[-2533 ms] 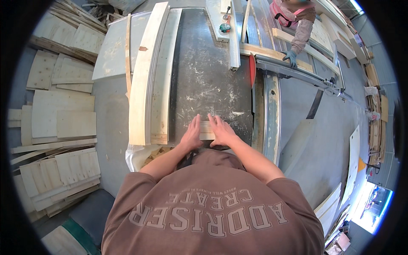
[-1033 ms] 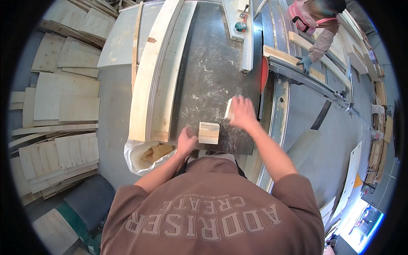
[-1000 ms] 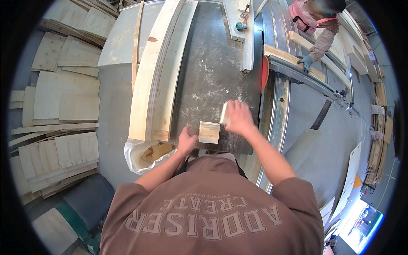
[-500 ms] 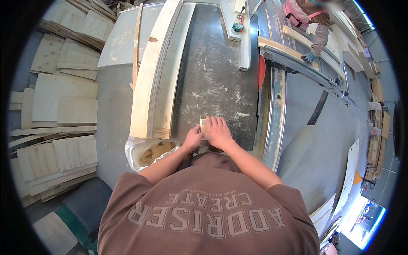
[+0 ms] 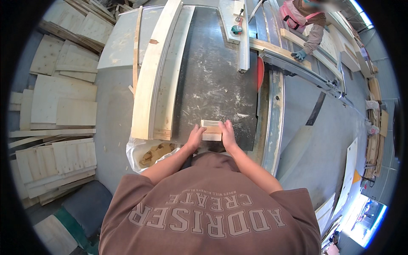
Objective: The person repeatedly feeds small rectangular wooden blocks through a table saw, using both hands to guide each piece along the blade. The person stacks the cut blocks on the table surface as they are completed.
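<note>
Smooth grey floor [image 5: 335, 123], grey panelled wall [image 5: 386, 68] at far right, bright opening [image 5: 367, 221] at lower right

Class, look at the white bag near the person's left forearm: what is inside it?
The white bag holds loose tan, wood-like pieces; whatever lies beneath them is covered.

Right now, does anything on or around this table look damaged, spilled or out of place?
Pale streaks, possibly scratches or debris, mar the dark tabletop. A brown patch interrupts the long board toward its far end, against otherwise pale wood. The small wood pieces show no obvious damage.
</note>
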Motion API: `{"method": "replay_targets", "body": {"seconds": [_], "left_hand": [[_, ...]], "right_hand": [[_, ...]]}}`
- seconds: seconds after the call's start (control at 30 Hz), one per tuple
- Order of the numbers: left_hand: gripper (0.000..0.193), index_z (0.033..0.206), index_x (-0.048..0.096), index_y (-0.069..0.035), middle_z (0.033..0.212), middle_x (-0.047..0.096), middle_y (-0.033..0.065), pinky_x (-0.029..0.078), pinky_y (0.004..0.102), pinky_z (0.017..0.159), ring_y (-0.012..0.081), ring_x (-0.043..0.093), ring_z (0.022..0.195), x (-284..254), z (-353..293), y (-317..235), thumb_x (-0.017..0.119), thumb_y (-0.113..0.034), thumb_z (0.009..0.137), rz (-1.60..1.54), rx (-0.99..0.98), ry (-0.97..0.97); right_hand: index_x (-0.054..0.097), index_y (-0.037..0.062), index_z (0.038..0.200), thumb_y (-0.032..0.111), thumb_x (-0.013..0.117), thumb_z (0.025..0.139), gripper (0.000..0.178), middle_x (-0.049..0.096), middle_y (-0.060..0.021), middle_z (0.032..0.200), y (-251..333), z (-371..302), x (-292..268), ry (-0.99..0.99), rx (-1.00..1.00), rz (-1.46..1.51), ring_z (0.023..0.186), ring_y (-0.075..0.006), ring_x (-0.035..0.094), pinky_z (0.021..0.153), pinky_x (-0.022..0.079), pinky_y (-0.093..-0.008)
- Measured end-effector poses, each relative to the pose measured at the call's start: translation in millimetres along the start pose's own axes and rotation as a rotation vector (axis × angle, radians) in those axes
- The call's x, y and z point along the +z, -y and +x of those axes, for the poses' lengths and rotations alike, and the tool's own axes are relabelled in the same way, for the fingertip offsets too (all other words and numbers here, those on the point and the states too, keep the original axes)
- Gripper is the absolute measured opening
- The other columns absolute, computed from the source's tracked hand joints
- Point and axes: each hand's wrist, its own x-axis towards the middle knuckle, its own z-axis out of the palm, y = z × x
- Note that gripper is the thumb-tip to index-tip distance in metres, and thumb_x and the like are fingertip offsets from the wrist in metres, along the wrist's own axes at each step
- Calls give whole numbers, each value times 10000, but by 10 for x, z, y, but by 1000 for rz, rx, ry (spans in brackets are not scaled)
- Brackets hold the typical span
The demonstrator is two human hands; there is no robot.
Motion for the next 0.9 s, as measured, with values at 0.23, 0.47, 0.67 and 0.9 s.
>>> {"method": "replay_targets", "body": {"seconds": [0.23,0.47,0.67,0.9], "left_hand": [[656,1391,591,90,1362,654,224,424,402,1116,281,578,1270,162,-149,-318,593,-447,1015,-136,-124,11],[624,1358,615,56,1314,674,195,471,407,1054,271,616,1185,196,-176,-387,600,-461,1009,-64,-137,13],[619,1356,611,46,1289,678,198,481,420,1039,280,621,1162,177,-134,-321,618,-462,1003,-33,-169,21],[881,1614,396,25,1534,561,215,391,385,1190,327,563,1365,132,-109,-288,720,-451,946,85,-165,-112]], "right_hand": [[634,85,1424,688,492,1094,702,668,-72,1386,250,-276,309,0,317,248,1314,-196,576,1160,392,-391],[614,96,1482,707,516,1076,740,652,-65,1458,317,-324,329,100,332,306,1369,-209,555,1197,363,-394],[579,97,1520,711,487,1086,757,604,-76,1534,599,-461,375,111,391,297,1426,-222,511,1224,335,-406],[507,10,1540,632,549,1062,785,588,-181,1501,133,-203,208,21,160,-64,1433,-313,513,1221,375,-436]]}}
